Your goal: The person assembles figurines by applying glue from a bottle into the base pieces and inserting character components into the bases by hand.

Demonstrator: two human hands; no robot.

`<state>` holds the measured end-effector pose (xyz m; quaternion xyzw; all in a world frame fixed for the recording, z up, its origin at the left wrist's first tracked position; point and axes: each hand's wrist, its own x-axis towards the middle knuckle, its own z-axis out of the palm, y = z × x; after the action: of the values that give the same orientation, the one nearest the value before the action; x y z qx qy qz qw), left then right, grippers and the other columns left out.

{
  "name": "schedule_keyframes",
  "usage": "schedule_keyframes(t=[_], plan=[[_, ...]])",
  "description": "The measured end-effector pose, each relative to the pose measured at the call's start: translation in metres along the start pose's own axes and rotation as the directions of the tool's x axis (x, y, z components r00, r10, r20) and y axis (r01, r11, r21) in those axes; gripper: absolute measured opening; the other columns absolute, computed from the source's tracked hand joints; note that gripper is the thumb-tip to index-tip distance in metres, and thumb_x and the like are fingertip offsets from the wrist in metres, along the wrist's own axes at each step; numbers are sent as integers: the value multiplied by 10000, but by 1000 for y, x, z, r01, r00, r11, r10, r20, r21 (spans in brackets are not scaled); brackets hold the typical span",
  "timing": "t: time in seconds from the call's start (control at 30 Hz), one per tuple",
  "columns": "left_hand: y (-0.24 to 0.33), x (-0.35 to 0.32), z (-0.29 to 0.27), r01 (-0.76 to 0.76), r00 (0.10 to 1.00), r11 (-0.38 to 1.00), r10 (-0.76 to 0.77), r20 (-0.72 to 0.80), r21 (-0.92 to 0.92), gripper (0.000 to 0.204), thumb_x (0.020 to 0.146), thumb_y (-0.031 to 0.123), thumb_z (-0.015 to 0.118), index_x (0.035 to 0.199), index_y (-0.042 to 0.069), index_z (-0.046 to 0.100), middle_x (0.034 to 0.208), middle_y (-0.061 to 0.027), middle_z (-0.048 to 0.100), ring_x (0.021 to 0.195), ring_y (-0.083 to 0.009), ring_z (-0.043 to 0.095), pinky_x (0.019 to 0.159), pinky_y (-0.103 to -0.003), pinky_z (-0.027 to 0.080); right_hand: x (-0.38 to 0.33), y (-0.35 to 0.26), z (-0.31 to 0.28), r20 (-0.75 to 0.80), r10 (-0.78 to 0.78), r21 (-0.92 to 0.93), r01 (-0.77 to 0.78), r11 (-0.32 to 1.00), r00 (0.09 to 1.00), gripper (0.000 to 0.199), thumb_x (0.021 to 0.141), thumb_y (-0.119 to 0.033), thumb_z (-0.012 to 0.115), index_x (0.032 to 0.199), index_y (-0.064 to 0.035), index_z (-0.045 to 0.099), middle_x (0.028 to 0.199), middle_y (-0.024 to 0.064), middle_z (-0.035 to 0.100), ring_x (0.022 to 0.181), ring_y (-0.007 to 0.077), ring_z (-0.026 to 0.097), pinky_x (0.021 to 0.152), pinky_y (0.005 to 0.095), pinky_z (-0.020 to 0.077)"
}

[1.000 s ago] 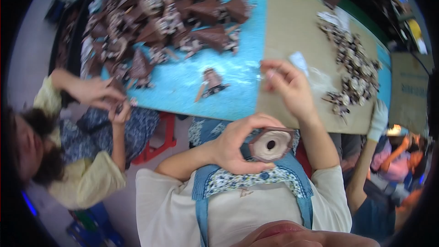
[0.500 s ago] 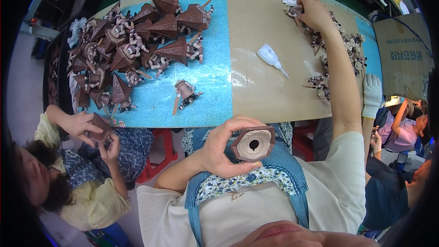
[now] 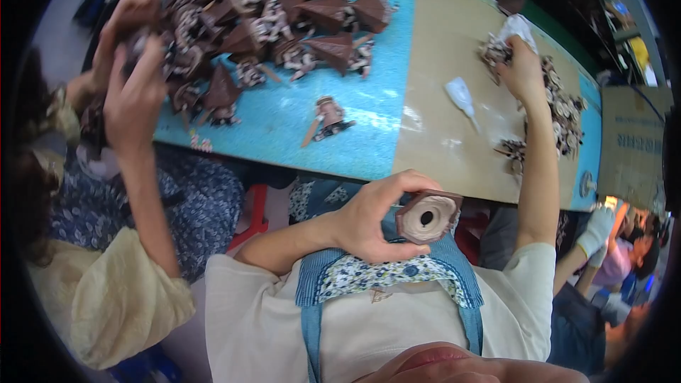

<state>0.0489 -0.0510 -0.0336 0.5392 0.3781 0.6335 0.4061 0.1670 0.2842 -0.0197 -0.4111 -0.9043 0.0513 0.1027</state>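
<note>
My left hand (image 3: 374, 217) grips a brown cone-shaped piece (image 3: 428, 215) close to my chest, its pale round base with a dark centre hole turned up toward me. My right hand (image 3: 523, 69) reaches far across the table and closes on small brown-and-white decorative parts (image 3: 496, 50) at the top of a long heap. A small white glue bottle (image 3: 461, 94) lies on the tan part of the tabletop, left of that arm.
Many brown cone pieces (image 3: 284, 21) crowd the blue mat (image 3: 369, 135), with one small piece (image 3: 328, 115) lying apart near its front. A person at my left handles pieces with both hands (image 3: 131, 78). A cardboard box (image 3: 631, 149) stands at the right, beside another person's gloved hand (image 3: 596, 230).
My right hand has gone from the near table edge out to the far right heap and stays there. The left hand keeps the cone by my chest. The person's hands at left have risen.
</note>
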Motion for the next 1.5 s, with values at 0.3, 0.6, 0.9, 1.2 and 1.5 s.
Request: schedule_keyframes(t=[0.3, 0.6, 0.9, 1.2, 1.5], plan=[[3, 3, -4, -55, 998, 997, 54, 25, 57, 688, 681, 147, 795, 1246, -2, 431, 1112, -156, 568, 990, -275, 609, 867, -349, 481, -19, -24, -6, 144, 154, 820, -205, 534, 977, 373, 801, -197, 736, 1069, 19, 592, 842, 49, 650, 696, 106, 625, 660, 237, 514], [-2, 2, 0, -18, 998, 998, 15, 60, 55, 697, 676, 162, 803, 1245, 2, 434, 1127, -160, 560, 1008, -277, 607, 878, -350, 479, -66, -130, 31, 408, -103, 779, -287, 557, 907, 406, 777, -364, 777, 895, -1, 638, 726, 57, 638, 629, 114, 591, 567, 270, 469], [-4, 0, 4, -14, 998, 997, 9, 64, 82, 726, 675, 185, 812, 1263, 7, 426, 1147, -160, 559, 1014, -277, 605, 878, -351, 478, -71, -139, 57, 212, -192, 611, 24, 792, 958, 188, 909, -164, 617, 912, 23, 634, 706, 88, 646, 599, 149, 590, 564, 293, 472], [-8, 3, 9, -30, 995, 997, 24, 95, 66, 705, 685, 176, 807, 1247, 3, 419, 1163, -165, 555, 1007, -276, 604, 875, -347, 479, -43, -97, 34, 55, 26, 821, -60, 568, 998, 137, 883, -111, 632, 887, 22, 664, 693, 54, 640, 610, 92, 578, 555, 258, 468], [-8, 13, 19, 9, 993, 1000, -10, 116, 10, 693, 699, 153, 806, 1253, 4, 417, 1174, -174, 558, 1027, -270, 603, 886, -344, 472, 42, 8, -17, -334, 435, 941, 275, 195, 836, 177, 909, -126, 610, 930, 42, 662, 854, 75, 665, 680, 132, 618, 725, 288, 537]])
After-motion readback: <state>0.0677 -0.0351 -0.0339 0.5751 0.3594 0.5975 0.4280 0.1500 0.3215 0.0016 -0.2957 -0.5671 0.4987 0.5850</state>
